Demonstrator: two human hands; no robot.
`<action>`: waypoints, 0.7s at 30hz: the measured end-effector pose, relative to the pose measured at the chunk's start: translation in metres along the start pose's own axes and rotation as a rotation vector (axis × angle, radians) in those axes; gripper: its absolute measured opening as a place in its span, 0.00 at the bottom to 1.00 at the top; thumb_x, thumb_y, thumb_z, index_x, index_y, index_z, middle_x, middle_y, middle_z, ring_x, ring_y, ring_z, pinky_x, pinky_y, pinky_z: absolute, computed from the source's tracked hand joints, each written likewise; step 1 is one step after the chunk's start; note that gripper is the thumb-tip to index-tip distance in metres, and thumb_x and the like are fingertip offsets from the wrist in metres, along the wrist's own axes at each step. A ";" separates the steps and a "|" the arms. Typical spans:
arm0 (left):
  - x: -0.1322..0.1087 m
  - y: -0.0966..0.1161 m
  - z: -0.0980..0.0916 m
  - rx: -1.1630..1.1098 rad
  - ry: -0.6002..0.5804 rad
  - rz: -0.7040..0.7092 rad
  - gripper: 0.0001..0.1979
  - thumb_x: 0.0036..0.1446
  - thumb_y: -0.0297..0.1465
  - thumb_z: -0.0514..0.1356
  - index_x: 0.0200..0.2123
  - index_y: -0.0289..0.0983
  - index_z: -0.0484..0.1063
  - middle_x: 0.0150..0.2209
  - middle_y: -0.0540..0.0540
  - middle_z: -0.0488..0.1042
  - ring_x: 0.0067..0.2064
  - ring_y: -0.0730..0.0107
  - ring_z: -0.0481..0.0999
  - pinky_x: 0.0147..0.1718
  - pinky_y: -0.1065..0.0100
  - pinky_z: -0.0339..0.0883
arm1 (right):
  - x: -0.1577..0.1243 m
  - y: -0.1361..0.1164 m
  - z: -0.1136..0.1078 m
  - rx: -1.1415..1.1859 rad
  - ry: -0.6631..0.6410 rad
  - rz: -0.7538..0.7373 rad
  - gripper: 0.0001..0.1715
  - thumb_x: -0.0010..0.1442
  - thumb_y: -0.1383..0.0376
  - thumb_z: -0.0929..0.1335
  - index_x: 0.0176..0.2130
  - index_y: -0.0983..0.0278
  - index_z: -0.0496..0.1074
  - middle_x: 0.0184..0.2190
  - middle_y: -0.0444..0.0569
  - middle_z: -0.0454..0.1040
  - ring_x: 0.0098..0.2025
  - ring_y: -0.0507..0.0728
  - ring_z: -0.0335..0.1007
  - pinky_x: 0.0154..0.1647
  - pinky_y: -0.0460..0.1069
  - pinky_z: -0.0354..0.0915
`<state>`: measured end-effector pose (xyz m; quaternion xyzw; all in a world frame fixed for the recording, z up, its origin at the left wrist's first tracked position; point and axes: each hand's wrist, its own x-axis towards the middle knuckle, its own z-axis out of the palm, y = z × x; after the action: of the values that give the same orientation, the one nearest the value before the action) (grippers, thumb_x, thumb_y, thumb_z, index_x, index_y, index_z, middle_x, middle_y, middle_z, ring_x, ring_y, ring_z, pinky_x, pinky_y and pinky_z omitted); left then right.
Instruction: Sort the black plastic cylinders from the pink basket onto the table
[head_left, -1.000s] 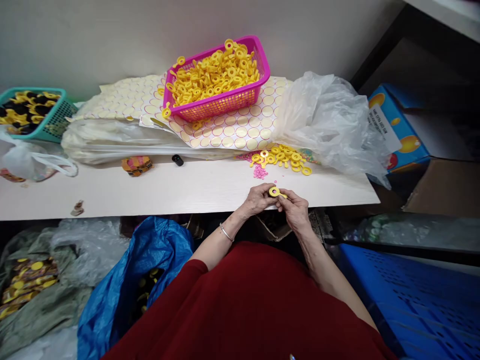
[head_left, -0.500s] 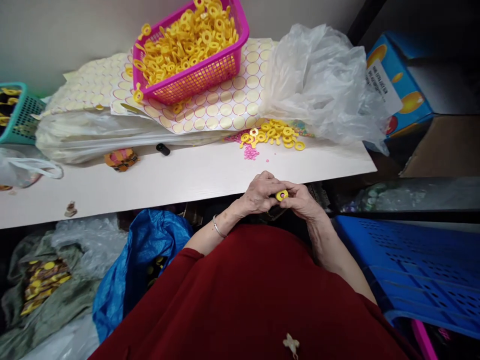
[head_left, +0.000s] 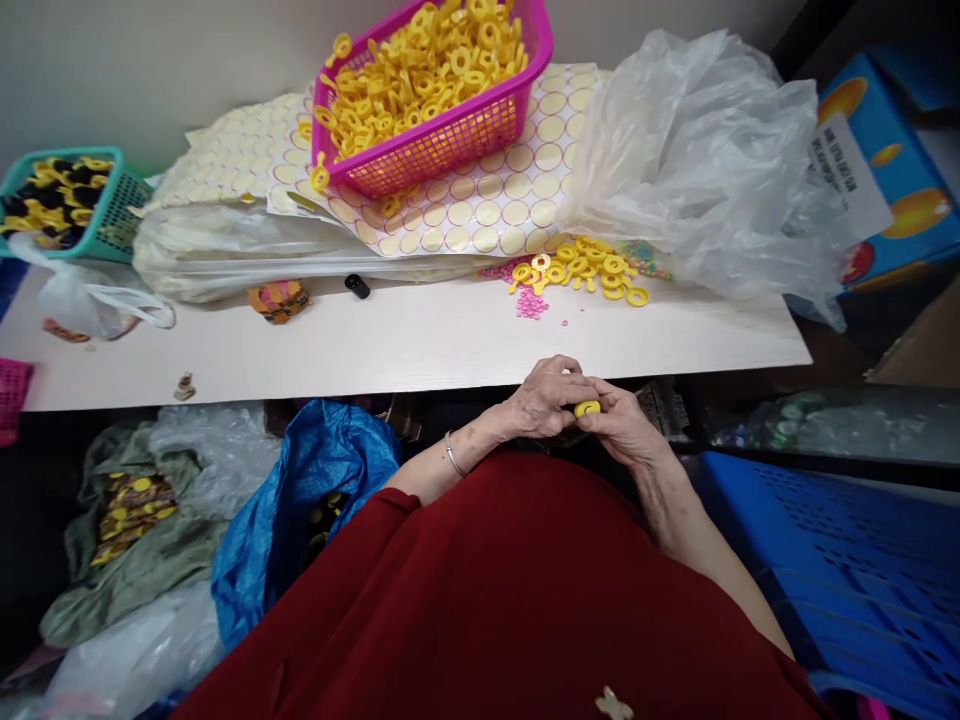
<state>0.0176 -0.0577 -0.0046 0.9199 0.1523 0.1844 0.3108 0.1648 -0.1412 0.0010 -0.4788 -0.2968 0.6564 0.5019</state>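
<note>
Just past the front edge of the table, my two hands meet over a small yellow plastic ring [head_left: 587, 408]. My left hand [head_left: 546, 400], with a bracelet on its wrist, is closed, its fingers curled against the ring's left side. From the other side, my right hand [head_left: 621, 422] pinches the ring between thumb and fingers. The ring is tilted, and much of it is hidden by fingers. On the table beyond lie a loose pile of yellow ring pieces [head_left: 592, 265] and a scatter of tiny pink beads [head_left: 532, 303].
A pink basket [head_left: 442, 152] heaped with yellow pieces stands on sticker sheets [head_left: 480, 215]. Left is a teal basket [head_left: 116, 215]; right, a clear plastic bag [head_left: 697, 170] and blue box [head_left: 885, 190]. A blue sack [head_left: 262, 530] and blue crate [head_left: 840, 570] flank me below the table.
My view has swung left, so the scene sits further right. The ring has tipped: its hole, with something pink inside, faced me earlier and now shows at a slant. Both hands stay on it.
</note>
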 end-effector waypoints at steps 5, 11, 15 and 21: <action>-0.006 -0.005 -0.001 -0.185 0.066 -0.018 0.10 0.54 0.40 0.64 0.37 0.41 0.79 0.34 0.46 0.76 0.47 0.58 0.67 0.52 0.59 0.58 | -0.003 -0.002 -0.003 0.017 -0.100 0.051 0.40 0.30 0.55 0.82 0.45 0.60 0.78 0.37 0.46 0.78 0.35 0.53 0.71 0.38 0.49 0.68; -0.007 -0.001 -0.001 -0.273 0.099 -0.009 0.10 0.56 0.41 0.63 0.32 0.41 0.76 0.30 0.46 0.74 0.45 0.59 0.68 0.52 0.59 0.57 | -0.003 -0.007 -0.004 0.024 -0.077 0.093 0.35 0.30 0.58 0.82 0.41 0.61 0.80 0.34 0.46 0.78 0.34 0.52 0.71 0.35 0.47 0.67; -0.007 0.003 -0.003 -0.240 0.037 0.028 0.05 0.56 0.34 0.61 0.30 0.40 0.75 0.34 0.46 0.77 0.45 0.60 0.68 0.53 0.59 0.58 | -0.001 -0.008 -0.004 0.001 -0.054 0.150 0.30 0.27 0.66 0.82 0.36 0.63 0.80 0.30 0.44 0.78 0.32 0.51 0.71 0.33 0.45 0.66; -0.006 0.002 -0.002 -0.183 0.022 0.111 0.07 0.55 0.26 0.55 0.28 0.39 0.72 0.30 0.46 0.75 0.40 0.63 0.68 0.53 0.58 0.59 | 0.002 -0.005 0.003 0.023 0.064 0.159 0.28 0.20 0.70 0.82 0.29 0.64 0.79 0.25 0.41 0.76 0.28 0.50 0.68 0.28 0.45 0.64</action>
<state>0.0119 -0.0601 -0.0035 0.8926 0.0869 0.2245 0.3813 0.1639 -0.1374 0.0060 -0.5156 -0.2340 0.6819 0.4630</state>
